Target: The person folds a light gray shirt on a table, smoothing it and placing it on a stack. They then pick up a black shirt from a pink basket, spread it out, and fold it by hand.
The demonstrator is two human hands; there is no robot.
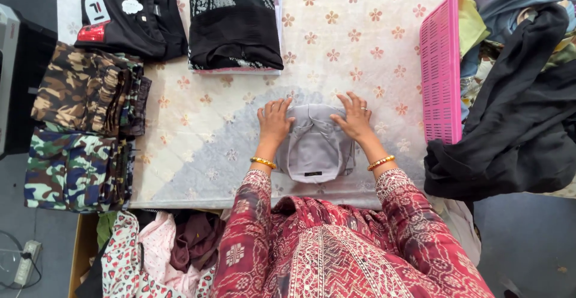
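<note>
Near the front edge of the table (384, 10), roughly at its middle, lies a folded grey garment (315, 145), and both hands press flat on it with the fingers spread. The left hand (275, 121) covers its upper left part and the right hand (355, 117) its upper right part; the two hands are apart, neither curled around the cloth, and each wrist wears a gold bangle. What kind of garment the grey piece is cannot be told, since the hands hide its far corners and only a small dark label shows at its near edge. At the far left corner sits a folded black shirt (135, 16) with a red and white patch, and just beside it a black folded stack (234, 22) with a pale print, its top cut off by the picture's edge. Along the left edge lie two piles of camouflage clothes (81, 127), one brown, one green and blue, hanging partly over the side. At the right edge stands a pink basket (441, 76), only its near wall in view, stuffed with mixed clothes; a black garment (516, 130) spills over its rim and hides what is below. Under the front left corner, more crumpled clothing (162, 250) shows, pink, patterned and plum, half hidden by the red patterned sleeve.
</note>
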